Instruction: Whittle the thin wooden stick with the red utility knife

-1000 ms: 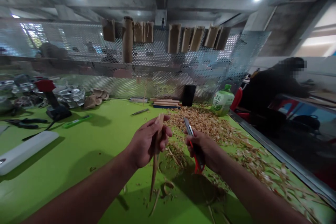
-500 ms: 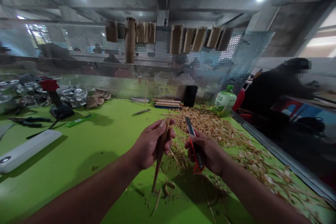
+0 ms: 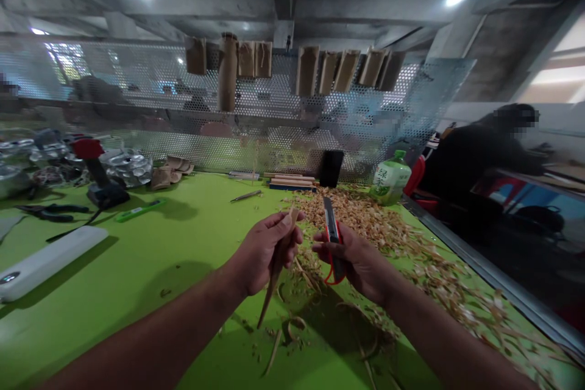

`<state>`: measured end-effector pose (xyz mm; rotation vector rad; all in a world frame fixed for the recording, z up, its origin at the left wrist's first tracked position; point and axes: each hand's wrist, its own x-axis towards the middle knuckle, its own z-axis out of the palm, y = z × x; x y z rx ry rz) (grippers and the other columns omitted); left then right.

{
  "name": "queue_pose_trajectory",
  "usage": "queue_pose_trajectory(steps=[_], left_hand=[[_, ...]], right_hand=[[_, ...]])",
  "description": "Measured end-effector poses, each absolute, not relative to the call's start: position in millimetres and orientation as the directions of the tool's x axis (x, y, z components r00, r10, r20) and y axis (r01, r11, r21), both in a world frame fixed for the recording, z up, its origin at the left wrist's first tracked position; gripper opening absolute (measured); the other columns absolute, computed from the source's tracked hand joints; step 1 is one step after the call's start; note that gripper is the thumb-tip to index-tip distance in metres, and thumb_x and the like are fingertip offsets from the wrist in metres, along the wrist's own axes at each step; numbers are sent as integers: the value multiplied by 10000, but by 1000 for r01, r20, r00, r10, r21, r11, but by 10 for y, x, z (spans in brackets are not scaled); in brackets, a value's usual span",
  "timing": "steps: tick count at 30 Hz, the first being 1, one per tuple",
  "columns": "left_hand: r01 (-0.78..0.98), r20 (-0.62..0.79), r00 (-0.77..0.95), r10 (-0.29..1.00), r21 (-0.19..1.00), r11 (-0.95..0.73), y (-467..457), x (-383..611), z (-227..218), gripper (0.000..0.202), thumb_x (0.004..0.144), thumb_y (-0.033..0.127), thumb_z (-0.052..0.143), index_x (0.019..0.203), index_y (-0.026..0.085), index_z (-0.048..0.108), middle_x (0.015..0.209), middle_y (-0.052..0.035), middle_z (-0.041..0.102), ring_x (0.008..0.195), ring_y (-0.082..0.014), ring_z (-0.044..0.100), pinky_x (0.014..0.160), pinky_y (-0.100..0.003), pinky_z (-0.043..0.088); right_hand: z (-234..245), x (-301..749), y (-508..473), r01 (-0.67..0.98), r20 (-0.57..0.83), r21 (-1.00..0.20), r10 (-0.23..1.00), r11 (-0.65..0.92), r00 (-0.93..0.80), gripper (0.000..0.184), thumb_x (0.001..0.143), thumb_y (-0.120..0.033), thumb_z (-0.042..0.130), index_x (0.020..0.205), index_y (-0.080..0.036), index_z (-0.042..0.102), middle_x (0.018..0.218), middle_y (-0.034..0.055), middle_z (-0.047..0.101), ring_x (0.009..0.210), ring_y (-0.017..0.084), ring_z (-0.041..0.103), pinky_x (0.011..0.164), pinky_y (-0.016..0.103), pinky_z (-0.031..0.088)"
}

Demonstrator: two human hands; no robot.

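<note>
My left hand [image 3: 262, 250] is closed around a thin wooden stick [image 3: 269, 292] that points down toward the green table [image 3: 150, 256]. My right hand [image 3: 356, 259] grips a red-handled utility knife [image 3: 333, 237] with its blade pointing up, a short way right of the stick. Blade and stick are apart. Wood shavings [image 3: 365, 219] lie heaped beyond and to the right of both hands, and a few curls lie under the stick's tip.
A perforated metal screen [image 3: 137, 109] with hanging paper bags backs the table. A green bottle [image 3: 388, 177], black phone [image 3: 329, 167], wooden strips [image 3: 290, 181], a white flat case [image 3: 46, 262], a green marker [image 3: 137, 210] and tools at far left. A person in black [image 3: 479, 152] sits to the right.
Both hands have drifted slightly up and closer together. The stick tilted a little and its tip rose off the table; the knife turned more upright.
</note>
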<state>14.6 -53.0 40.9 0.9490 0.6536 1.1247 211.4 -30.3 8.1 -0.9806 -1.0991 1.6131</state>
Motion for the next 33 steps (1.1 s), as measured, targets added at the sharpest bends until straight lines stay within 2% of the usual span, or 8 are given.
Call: queue_pose_trajectory(steps=[3, 7, 12, 15, 20, 24, 28, 33], left_hand=[[-428, 12, 330, 944, 893, 139, -536, 153, 409, 288, 863, 353, 613, 1062, 145, 601, 704, 12, 570, 469, -51, 471, 424, -173, 339], [-413, 17, 341, 940, 901, 134, -534, 151, 390, 291, 869, 368, 604, 1060, 149, 600, 708, 13, 570, 473, -51, 470, 422, -171, 341], [-397, 18, 354, 935, 908, 132, -536, 140, 375, 278, 869, 378, 602, 1040, 159, 602, 719, 12, 572, 479, -51, 470, 424, -170, 335], [-376, 3, 361, 933, 916, 143, -544, 139, 376, 255, 873, 358, 595, 1026, 155, 606, 717, 13, 569, 469, -46, 455, 421, -173, 318], [-356, 3, 362, 932, 924, 135, -553, 142, 375, 266, 864, 366, 602, 1022, 153, 612, 719, 12, 571, 461, -42, 431, 418, -181, 289], [-350, 2, 345, 938, 928, 127, -558, 142, 379, 276, 861, 383, 603, 1014, 154, 615, 705, 19, 542, 472, -41, 400, 432, -182, 280], [-342, 17, 314, 949, 935, 97, -562, 135, 379, 342, 876, 423, 576, 1092, 160, 601, 714, 19, 521, 502, -48, 377, 448, -181, 272], [-335, 24, 307, 951, 938, 85, -575, 124, 391, 355, 888, 429, 555, 1128, 170, 597, 733, 16, 517, 516, -52, 369, 460, -183, 269]], right_hand=[[81, 2098, -291, -216, -133, -958, 959, -189, -249, 341, 756, -175, 698, 1054, -236, 544, 1082, 39, 625, 889, 134, 676, 777, 233, 543], [100, 2083, -307, -182, -124, -968, 962, -171, -243, 315, 763, -216, 698, 1047, -238, 565, 1048, 29, 639, 828, 127, 683, 746, 240, 544], [145, 2070, -369, -189, -56, -977, 972, -101, -227, 326, 711, -355, 751, 929, -206, 559, 892, 5, 637, 670, 109, 635, 664, 251, 523], [152, 2078, -386, -153, 7, -988, 974, -28, -226, 321, 720, -406, 730, 877, -197, 544, 745, -14, 610, 575, 100, 571, 550, 224, 456], [144, 2090, -383, -90, 36, -996, 978, 18, -207, 281, 745, -410, 679, 834, -206, 507, 649, -39, 551, 504, 87, 489, 464, 204, 355], [153, 2079, -404, -121, 37, -993, 978, 12, -206, 293, 747, -405, 670, 843, -230, 456, 630, -70, 495, 470, 76, 422, 444, 201, 345], [175, 2073, -428, -164, 55, -986, 978, 22, -201, 304, 744, -389, 671, 877, -235, 444, 657, -74, 489, 470, 68, 398, 437, 197, 329], [195, 2074, -478, -103, 62, -994, 975, 41, -212, 273, 788, -409, 620, 914, -239, 447, 637, -74, 480, 448, 73, 372, 428, 200, 319]])
